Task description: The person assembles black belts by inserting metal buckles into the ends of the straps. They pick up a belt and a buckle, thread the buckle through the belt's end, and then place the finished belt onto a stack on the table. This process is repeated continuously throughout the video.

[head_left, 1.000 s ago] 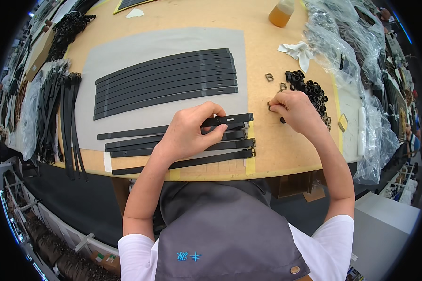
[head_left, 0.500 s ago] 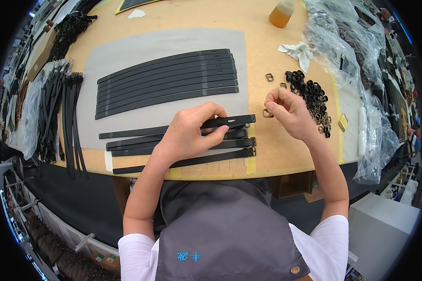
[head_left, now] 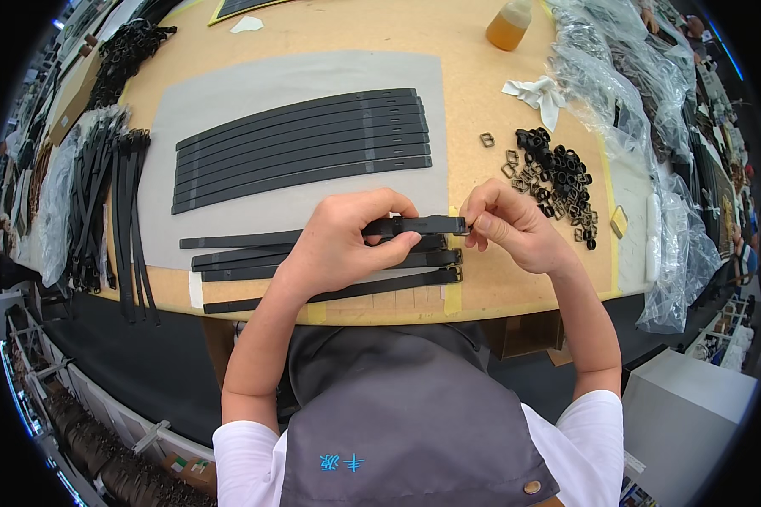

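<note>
Well, left hand (head_left: 344, 232) is gripping a strap (head_left: 435, 225), right hand (head_left: 511, 228) pinching a buckle (head_left: 468, 228); buckled straps (head_left: 397, 282) are lying at six o'clock, bare straps (head_left: 300, 156) waiting at twelve.

The left hand (head_left: 347, 232) grips a black strap (head_left: 438, 224) between thumb and fingers, while the right hand (head_left: 516, 228) pinches a small, mostly hidden metal buckle (head_left: 462, 232) at its right end. Nearer the person lie buckled straps (head_left: 385, 280); beyond, a row of dark strips (head_left: 300, 144) rests on a grey sheet (head_left: 228, 91). To the right are loose buckles (head_left: 524, 179), black loops (head_left: 573, 165), a white cloth (head_left: 541, 95) and a bottle of amber liquid (head_left: 508, 25).
</note>
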{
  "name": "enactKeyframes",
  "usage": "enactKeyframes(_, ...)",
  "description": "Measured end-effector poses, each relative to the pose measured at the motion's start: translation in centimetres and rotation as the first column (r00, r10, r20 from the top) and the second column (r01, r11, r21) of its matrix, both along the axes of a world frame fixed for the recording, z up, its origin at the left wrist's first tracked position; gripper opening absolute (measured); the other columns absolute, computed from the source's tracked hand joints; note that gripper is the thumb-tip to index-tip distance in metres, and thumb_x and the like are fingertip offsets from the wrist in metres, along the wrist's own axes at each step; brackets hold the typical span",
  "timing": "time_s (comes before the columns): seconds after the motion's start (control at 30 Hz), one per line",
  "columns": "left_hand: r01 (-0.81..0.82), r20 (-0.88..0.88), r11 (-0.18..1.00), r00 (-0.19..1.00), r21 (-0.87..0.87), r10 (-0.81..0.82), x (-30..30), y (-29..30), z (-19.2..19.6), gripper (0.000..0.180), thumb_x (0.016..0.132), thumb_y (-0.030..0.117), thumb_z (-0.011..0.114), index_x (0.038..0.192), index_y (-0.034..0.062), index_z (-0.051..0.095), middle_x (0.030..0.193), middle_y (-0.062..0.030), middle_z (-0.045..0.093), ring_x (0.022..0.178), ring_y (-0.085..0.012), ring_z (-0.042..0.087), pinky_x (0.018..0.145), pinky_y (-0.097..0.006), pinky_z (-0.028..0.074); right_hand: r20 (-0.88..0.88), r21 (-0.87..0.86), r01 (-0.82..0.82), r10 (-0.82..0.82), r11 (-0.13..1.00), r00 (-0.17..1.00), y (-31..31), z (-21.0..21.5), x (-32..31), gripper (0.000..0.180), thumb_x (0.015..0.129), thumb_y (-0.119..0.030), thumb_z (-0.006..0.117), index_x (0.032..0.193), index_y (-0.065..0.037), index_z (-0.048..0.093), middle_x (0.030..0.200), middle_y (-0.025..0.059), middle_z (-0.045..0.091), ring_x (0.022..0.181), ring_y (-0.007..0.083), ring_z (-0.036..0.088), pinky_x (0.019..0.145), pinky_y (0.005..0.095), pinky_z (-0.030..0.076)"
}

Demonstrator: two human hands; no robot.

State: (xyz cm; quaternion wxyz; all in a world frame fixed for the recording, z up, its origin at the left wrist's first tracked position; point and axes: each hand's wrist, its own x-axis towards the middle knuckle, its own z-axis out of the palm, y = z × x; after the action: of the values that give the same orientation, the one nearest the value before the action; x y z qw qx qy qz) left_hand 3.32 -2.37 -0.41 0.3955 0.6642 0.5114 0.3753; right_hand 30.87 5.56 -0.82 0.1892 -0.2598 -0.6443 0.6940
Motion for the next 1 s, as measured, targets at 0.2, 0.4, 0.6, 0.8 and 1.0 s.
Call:
enactKeyframes(0.2, 0.026, -0.066, 0.999, 0.997, 0.021, -0.024, 0.0, -0.5, 0.2, 0.016, 0.083, 0.01, 0.081, 0.095, 0.0027, 0.074, 0.076, -0.0016, 0.066, 0.061, -0.0073, 0.053, 0.053, -0.024, 0.042, 0.064, 0.019, -0.139, 0.137, 0.99, 0.988, 0.2, 0.8, -0.2, 0.014, 0.112, -0.023, 0.056, 0.113, -0.009, 0.06, 0.101, -0.0024, 0.061, 0.093, 0.0077, 0.061, 0.079, 0.0264, 0.05)
enactKeyframes(0.4, 0.032, -0.121, 0.999, 0.992, 0.025, -0.029, 0.1, -0.6, 1.0, 0.016, 0.082, 0.011, 0.08, 0.093, 0.0033, 0.072, 0.07, -0.002, 0.063, 0.057, -0.0087, 0.051, 0.052, -0.025, 0.041, 0.134, 0.008, -0.207, 0.204, 0.978, 0.97, 0.5, 1.6, -0.4, 0.008, 0.109, -0.015, 0.058, 0.111, -0.008, 0.06, 0.112, 0.0038, 0.06, 0.096, 0.0112, 0.062, 0.08, 0.0278, 0.054)
enactKeyframes(0.6, 0.054, -0.149, 0.997, 0.987, -0.047, -0.06, 0.2, -0.4, 1.2, 0.016, 0.082, 0.011, 0.08, 0.092, 0.0032, 0.071, 0.067, -0.0037, 0.061, 0.056, -0.01, 0.051, 0.052, -0.027, 0.041, 0.148, 0.061, -0.132, 0.122, 0.989, 0.981, -0.4, 1.9, -1.4, 0.009, 0.108, -0.013, 0.057, 0.108, -0.005, 0.061, 0.096, 0.0008, 0.065, 0.089, 0.0107, 0.061, 0.082, 0.0294, 0.052)
enactKeyframes(0.8, 0.125, -0.141, 0.991, 0.981, -0.049, -0.131, -0.1, -0.3, 0.7, 0.017, 0.082, 0.011, 0.08, 0.094, 0.0021, 0.072, 0.069, -0.0055, 0.064, 0.057, -0.0122, 0.054, 0.053, -0.028, 0.044, 0.267, 0.151, -0.25, 0.204, 0.956, 0.942, -0.1, 2.7, -1.4, 0.006, 0.106, -0.01, 0.059, 0.107, -0.004, 0.06, 0.089, 0.0045, 0.065, 0.085, 0.0159, 0.062, 0.082, 0.0324, 0.052)
enactKeyframes(1.0, 0.17, -0.098, 0.984, 0.98, -0.058, -0.175, 0.9, -0.3, 0.5, 0.018, 0.083, 0.011, 0.08, 0.097, 0.002, 0.072, 0.077, -0.0072, 0.071, 0.062, -0.0125, 0.061, 0.055, -0.027, 0.048, 0.258, 0.11, -0.201, 0.167, 0.973, 0.952, -1.1, 2.5, -3.0, 0.007, 0.105, -0.011, 0.061, 0.108, -0.005, 0.061, 0.091, 0.0032, 0.067, 0.084, 0.0143, 0.063, 0.081, 0.032, 0.053)
